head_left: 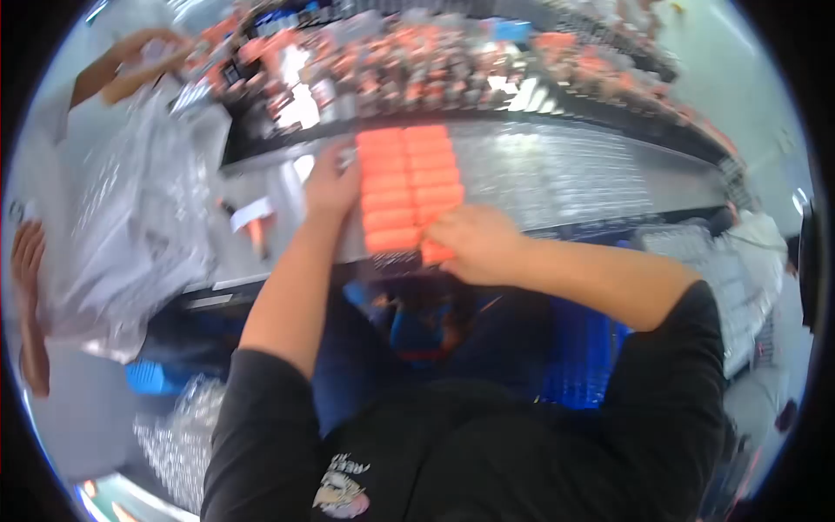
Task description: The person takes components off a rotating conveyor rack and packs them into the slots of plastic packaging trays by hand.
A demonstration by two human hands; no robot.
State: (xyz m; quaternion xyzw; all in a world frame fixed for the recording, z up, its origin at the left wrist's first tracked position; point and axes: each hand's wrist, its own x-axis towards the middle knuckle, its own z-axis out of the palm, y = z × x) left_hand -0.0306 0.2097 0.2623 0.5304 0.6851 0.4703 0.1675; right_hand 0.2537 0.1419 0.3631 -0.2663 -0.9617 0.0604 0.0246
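Note:
Orange cylinders (409, 187) lie side by side in two columns on a tray, whose dark front edge (396, 262) shows nearest me. At the near right corner, my right hand (477, 242) has its fingers closed around one orange cylinder (435, 251), which sits at the end of the right column. My left hand (333, 181) is at the far left side of the tray, close against the orange columns. Blur smears its fingers, and I cannot tell whether they grip the tray's edge. Several clear plastic trays (557, 174) lie just to the right.
A long dark bin (391, 104) full of orange and dark parts runs along the back. An orange-handled tool (256, 233) and large clear plastic bags (139, 226) are on the left. Another person's hands (143, 65) work at upper left. A blue crate (581, 357) stands below the bench.

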